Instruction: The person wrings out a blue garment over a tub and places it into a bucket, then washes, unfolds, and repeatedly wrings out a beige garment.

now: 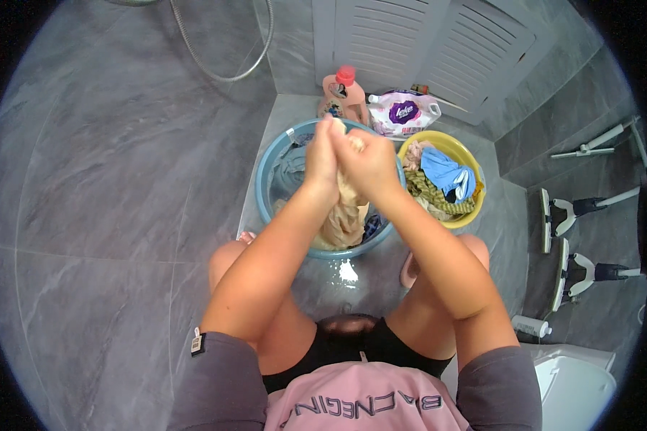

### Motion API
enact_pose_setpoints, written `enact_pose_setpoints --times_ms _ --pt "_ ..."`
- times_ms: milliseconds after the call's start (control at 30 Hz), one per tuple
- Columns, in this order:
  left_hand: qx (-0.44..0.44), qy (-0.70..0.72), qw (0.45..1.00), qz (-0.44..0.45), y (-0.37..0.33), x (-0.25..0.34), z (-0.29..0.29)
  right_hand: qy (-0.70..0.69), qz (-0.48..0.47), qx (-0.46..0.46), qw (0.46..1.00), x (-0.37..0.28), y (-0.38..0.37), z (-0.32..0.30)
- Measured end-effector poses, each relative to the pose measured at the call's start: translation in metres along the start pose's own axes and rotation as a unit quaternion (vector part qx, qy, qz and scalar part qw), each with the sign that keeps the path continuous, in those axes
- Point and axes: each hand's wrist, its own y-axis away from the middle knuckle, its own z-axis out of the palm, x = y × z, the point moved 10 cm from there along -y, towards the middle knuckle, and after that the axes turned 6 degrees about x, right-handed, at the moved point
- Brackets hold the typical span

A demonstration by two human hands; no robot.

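Observation:
A wet cream-coloured cloth garment [343, 221] hangs down from between my hands into a round blue basin [266, 161]. My left hand [322, 159] is closed against one side of its bunched upper part. From the other side my right hand [370, 164] grips the same bunch, and the two hands press together above the basin. A bit of the cloth pokes out at the top between the fingers. Grey-blue clothes [289, 172] lie in the basin to the left, and a dark blue patterned piece [372, 225] shows at its right side.
A yellow basin [479, 154] of clothes, with a light blue garment [447, 172] on top, stands to the right. Behind are a pink bottle with a red cap [346, 90] and a white-and-purple detergent pouch [404, 113]. Squeegee mops [579, 215] lean on the right wall.

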Motion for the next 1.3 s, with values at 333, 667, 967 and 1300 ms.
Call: enact_pose_setpoints --times_ms 333,667,967,1300 --pt "-0.049 0.029 0.989 -0.134 -0.02 -0.044 -0.016 0.018 -0.278 0.013 0.96 -0.065 0.035 -0.008" --pt "-0.018 -0.084 0.994 -0.072 0.01 -0.014 0.009 0.046 0.013 0.021 0.999 0.043 -0.026 -0.018" --pt "-0.205 -0.187 0.961 -0.016 0.035 0.031 0.031 -0.161 -0.023 -0.255 0.953 0.025 0.008 0.012" --pt "-0.177 -0.528 0.828 0.074 0.02 0.043 -0.005 -0.368 0.158 -0.081 0.913 0.053 -0.036 -0.057"
